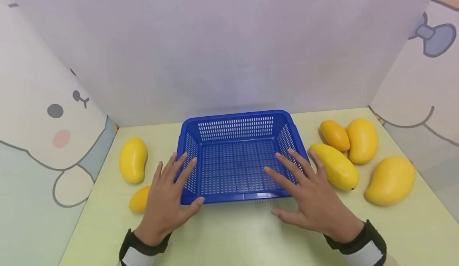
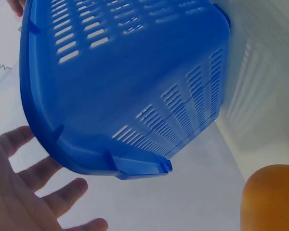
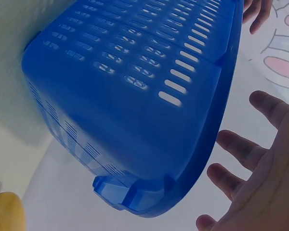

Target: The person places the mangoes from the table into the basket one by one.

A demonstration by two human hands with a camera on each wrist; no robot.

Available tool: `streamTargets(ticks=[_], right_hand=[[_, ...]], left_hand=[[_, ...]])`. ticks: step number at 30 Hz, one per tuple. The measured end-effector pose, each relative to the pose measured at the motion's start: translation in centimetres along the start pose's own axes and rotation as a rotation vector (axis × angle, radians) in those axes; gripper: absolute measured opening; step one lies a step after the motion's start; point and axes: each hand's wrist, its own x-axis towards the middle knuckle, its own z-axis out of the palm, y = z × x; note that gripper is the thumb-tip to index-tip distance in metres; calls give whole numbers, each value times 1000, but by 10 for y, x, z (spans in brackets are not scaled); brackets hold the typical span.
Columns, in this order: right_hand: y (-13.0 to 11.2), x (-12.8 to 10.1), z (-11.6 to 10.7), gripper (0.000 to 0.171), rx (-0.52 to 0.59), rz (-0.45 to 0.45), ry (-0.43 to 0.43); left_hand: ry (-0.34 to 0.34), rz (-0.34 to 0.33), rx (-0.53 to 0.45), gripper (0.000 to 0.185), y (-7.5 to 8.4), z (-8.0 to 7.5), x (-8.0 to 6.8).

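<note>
An empty blue slotted basket sits mid-table. My left hand lies flat with spread fingers over its front left corner, and my right hand does the same over the front right corner. Neither hand holds anything. The left wrist view has the left hand spread just below the basket rim. In the right wrist view the right hand is spread beside the basket wall. Whether the fingers touch the rim cannot be told.
Yellow mangoes lie on the pale green table: a big mango and a small mango on the left, partly behind my left hand. Several more mangoes lie on the right. White panels wall in the back and sides.
</note>
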Motion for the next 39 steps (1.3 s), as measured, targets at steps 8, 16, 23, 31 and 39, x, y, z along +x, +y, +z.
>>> streamTargets(ticks=[8,16,23,31,39], right_hand=[[1,0,-3,82,6,1,17],[-2,0,-5,81,17,-1,44],[0,1,-6,80,11,-7,76],[0,1,-7,80,6,2,82],[0,0,-8,80,8,12,88]], left_hand=[[141,-84,-59,74,-8,0,3],[201,-143,-109,72,-16,1,4],[179,-240,-165,73,-23,0,6],[141,-320,-209,75,-31,0,11],[110,-365,-243,76,-33,2,18]])
